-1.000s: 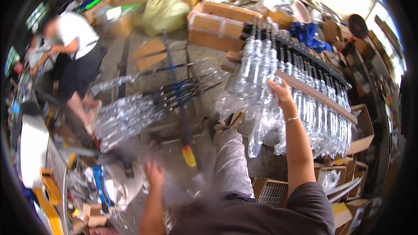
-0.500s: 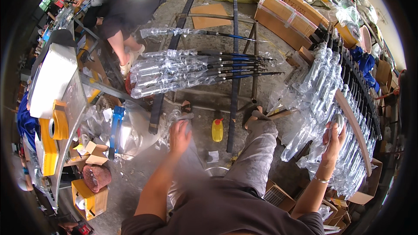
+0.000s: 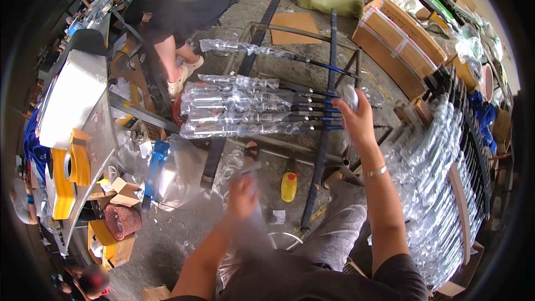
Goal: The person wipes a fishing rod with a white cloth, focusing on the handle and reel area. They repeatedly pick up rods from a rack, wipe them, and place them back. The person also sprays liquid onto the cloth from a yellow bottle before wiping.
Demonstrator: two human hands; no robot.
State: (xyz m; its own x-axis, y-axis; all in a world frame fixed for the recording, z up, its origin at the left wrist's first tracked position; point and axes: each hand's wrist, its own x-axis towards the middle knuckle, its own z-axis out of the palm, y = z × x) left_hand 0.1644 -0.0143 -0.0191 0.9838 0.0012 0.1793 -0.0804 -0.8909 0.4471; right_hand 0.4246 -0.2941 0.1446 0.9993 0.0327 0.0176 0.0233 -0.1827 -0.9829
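Observation:
My right hand (image 3: 359, 117) reaches over the thin ends of several fishing rods (image 3: 245, 100), gripping a pale, smooth, rounded object (image 3: 350, 97) whose kind I cannot make out. Clear plastic wraps the rods' thick ends, and their dark and blue shafts point right. They lie across two black padded bars (image 3: 317, 178) of a metal stand. Behind them, a separate wrapped fishing rod (image 3: 251, 48) rests across the same bars. My left hand (image 3: 243, 196) is over my left knee, close to crumpled clear plastic (image 3: 229, 168); motion smears its fingers.
Many wrapped rods (image 3: 429, 189) are stacked at right behind a curved brown strip (image 3: 460, 206). A yellow bottle (image 3: 288, 187) stands on the floor between my feet. Left are a bench (image 3: 92, 189) and a blue tool (image 3: 155, 170). Another person (image 3: 178, 17) sits at far left; cardboard boxes (image 3: 395, 50) stand far right.
My right hand has swung from the right-hand stack to the rods on the stand, carrying the pale object. My left hand stays near my knee. The view has shifted.

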